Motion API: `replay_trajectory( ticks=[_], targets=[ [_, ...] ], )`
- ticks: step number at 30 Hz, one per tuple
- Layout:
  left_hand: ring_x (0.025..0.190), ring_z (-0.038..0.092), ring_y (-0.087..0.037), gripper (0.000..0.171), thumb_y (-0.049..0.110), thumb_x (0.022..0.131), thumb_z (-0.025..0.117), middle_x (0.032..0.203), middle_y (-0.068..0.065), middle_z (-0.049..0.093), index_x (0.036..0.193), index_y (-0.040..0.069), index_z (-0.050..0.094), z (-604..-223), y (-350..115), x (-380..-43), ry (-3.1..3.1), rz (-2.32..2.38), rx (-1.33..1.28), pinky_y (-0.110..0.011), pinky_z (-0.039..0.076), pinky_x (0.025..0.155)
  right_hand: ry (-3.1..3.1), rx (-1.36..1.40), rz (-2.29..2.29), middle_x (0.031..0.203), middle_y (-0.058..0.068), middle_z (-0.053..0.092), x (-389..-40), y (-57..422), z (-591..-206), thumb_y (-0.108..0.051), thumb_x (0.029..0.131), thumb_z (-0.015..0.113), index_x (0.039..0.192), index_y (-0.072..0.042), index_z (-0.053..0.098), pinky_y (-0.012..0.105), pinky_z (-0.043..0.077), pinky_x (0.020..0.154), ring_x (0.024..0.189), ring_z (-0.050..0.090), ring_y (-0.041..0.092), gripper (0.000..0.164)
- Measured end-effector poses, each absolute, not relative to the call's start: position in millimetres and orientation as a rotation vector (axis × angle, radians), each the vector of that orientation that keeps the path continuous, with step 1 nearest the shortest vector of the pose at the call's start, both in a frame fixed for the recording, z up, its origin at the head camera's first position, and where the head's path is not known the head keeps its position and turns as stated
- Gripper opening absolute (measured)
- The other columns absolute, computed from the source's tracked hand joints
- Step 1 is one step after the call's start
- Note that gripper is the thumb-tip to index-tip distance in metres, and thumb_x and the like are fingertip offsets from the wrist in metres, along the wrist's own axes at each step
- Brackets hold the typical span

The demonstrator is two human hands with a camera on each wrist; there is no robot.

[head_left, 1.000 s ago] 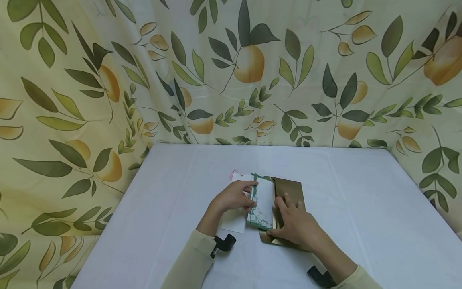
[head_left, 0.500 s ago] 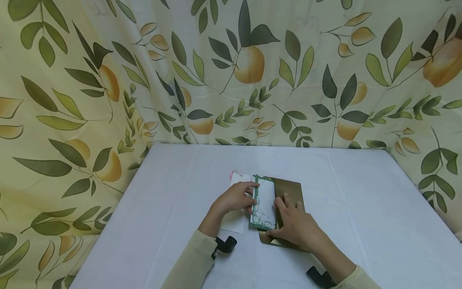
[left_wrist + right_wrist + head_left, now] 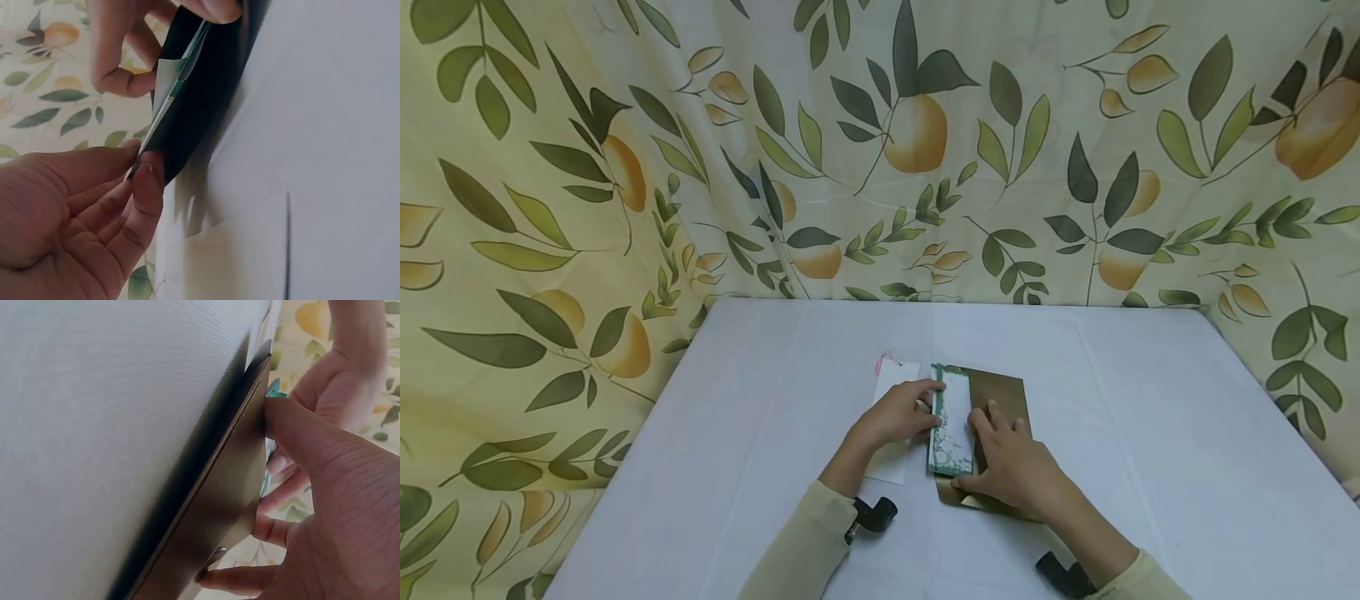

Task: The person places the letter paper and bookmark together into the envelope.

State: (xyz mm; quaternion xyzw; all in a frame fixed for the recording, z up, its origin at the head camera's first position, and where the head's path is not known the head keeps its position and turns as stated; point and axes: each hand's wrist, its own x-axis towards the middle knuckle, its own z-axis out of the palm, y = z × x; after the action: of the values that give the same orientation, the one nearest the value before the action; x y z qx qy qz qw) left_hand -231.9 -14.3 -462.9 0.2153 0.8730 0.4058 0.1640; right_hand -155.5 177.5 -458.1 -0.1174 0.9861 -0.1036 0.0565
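Observation:
A white card with a green floral border (image 3: pixel 953 417) lies partly inside the opening of a gold-brown envelope (image 3: pixel 1003 392). My left hand (image 3: pixel 898 412) pinches the card's left edge between thumb and fingers, which the left wrist view shows close up at the card edge (image 3: pixel 164 112). On the envelope's near side, my right hand (image 3: pixel 1011 462) grips its opening edge; in the right wrist view the thumb and fingers hold the brown envelope (image 3: pixel 212 494) at its rim. The card's right part is hidden inside the envelope.
A second white card (image 3: pixel 887 462) with a pink string loop (image 3: pixel 882 362) lies flat on the white-covered table (image 3: pixel 775 400), partly under my left hand and forearm. A leaf-and-fruit patterned curtain (image 3: pixel 850 150) hangs behind and to the left.
My left hand has moved slightly right with the floral card, and less of the card's white face shows outside the envelope. My right hand and the envelope have stayed nearly still.

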Motion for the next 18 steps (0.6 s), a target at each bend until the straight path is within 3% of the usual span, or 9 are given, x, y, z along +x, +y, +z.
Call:
replay_trajectory(
  ticks=[18],
  targets=[
    [0.079, 0.051, -0.011, 0.046, 0.017, 0.089, 0.066, 0.095, 0.001, 0.058, 0.134, 0.013, 0.055, -465.3, -10.8, -228.4, 2.592, 1.102, 0.701, -0.024, 0.043, 0.066, 2.989, -0.366, -0.34, 0.144, 0.03, 0.03, -155.1, 179.4, -458.8, -0.068, 0.062, 0.073, 0.125, -0.013, 0.041, 0.056, 0.048, 0.055, 0.112, 0.04, 0.062, 0.09]
  ],
)
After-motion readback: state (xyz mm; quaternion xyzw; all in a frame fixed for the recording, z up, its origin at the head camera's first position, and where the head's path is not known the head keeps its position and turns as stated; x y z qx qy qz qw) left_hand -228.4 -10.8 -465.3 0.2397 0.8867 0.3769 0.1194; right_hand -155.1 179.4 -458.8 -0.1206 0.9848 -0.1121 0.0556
